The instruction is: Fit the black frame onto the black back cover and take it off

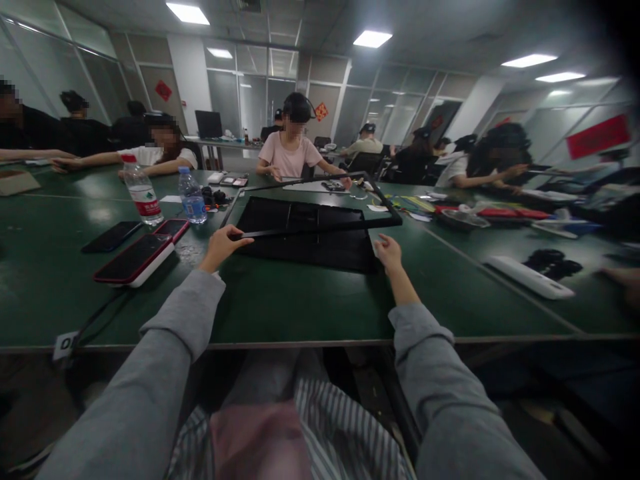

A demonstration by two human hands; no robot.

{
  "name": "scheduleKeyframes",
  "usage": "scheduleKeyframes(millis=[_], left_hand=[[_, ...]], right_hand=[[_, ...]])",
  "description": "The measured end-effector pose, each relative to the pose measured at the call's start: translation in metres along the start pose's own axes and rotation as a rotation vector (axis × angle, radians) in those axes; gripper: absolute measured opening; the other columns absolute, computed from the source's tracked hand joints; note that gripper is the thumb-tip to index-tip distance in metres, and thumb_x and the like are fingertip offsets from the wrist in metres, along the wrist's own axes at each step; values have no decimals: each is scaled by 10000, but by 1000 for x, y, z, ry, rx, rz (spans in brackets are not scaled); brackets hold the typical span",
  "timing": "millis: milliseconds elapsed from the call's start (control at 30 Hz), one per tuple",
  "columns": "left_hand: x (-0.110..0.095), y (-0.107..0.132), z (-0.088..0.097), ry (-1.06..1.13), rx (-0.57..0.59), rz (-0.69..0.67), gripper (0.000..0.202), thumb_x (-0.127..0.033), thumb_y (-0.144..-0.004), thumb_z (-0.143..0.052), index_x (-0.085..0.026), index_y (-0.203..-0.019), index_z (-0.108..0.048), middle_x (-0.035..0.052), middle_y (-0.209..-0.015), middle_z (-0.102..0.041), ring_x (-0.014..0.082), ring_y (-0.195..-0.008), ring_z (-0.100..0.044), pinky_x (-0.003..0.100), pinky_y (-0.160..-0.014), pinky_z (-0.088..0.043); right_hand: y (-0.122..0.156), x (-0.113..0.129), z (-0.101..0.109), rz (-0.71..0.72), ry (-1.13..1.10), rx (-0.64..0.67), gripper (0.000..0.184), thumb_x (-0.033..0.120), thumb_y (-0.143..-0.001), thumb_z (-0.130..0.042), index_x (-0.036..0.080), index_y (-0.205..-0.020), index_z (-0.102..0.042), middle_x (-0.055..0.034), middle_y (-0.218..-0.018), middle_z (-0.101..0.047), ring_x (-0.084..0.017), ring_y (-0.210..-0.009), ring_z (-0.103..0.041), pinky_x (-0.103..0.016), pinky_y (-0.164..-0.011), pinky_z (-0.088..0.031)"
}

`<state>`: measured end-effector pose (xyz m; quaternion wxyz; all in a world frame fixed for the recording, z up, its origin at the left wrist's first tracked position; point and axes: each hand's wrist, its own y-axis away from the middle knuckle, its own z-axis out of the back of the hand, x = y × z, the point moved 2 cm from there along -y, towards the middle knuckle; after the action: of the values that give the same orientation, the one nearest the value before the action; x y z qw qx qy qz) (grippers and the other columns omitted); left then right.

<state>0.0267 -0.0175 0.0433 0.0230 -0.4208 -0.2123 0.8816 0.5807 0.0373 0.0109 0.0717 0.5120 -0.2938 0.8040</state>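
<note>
A thin black rectangular frame [350,225], like a screen bezel, is held tilted over the table by my left hand [223,247]. The thumb and fingers of that hand pinch its near left corner. Beneath the frame a flat black panel [315,252] lies on the table, with thin lines and a darker patch across its far half. My right hand [389,253] is beside the panel's right edge, below the frame's near right corner, with fingers bent and apart. It appears to hold nothing; whether a fingertip touches the panel's edge I cannot tell.
On the green table [295,313], a red-capped bottle [143,193], a blue-capped bottle [192,197] and phones [135,257] stand at left. At right lies a white power strip [530,277]. A person in pink [290,150] sits opposite; others work around.
</note>
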Motion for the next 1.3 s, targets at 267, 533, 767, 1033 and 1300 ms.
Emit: scheduleKeyframes(millis=[267,533,767,1033,1300], left_hand=[[-13,8,-2,-183,11,-112,440,-621,-752,-976,-257,-924,-796,92,-1080,-818,345,-1116,-723,478,-1021,-500],[-5,8,-11,-238,122,-161,359,-555,-827,-943,-257,-982,-815,91,-1133,-815,342,-1179,-690,476,-1063,-474],[11,4,-22,-214,202,-221,338,-562,-843,-914,-260,-972,-834,104,-1123,-815,348,-1179,-689,488,-1067,-507],[14,4,-26,-206,248,-265,311,-562,-876,-873,-262,-954,-853,101,-1124,-825,340,-1168,-707,501,-1133,-491],[17,-1,-26,-91,-16,-97,498,-505,-941,-808,-181,-1319,-783,195,-1460,-692,393,-1510,-533,554,-1298,-383]], right_hand=[[3,22,-1,-93,-413,233,532,754,-887,-743,266,-1073,-642,-87,-1025,-797,-275,-1026,-803,-486,-989,-690],[10,9,-19,149,99,69,617,291,-903,-634,159,-1505,-634,-180,-1477,-724,-317,-1457,-645,-596,-1315,-429],[15,-1,-18,103,275,84,679,263,-896,-593,182,-1569,-628,-170,-1518,-709,-369,-1486,-621,-637,-1300,-442],[20,2,-14,28,313,114,688,213,-885,-585,139,-1568,-616,-200,-1492,-716,-398,-1469,-628,-641,-1295,-443],[26,11,-14,-33,324,129,708,138,-858,-569,35,-1558,-578,-252,-1533,-670,-352,-1472,-626,-532,-1327,-423]])
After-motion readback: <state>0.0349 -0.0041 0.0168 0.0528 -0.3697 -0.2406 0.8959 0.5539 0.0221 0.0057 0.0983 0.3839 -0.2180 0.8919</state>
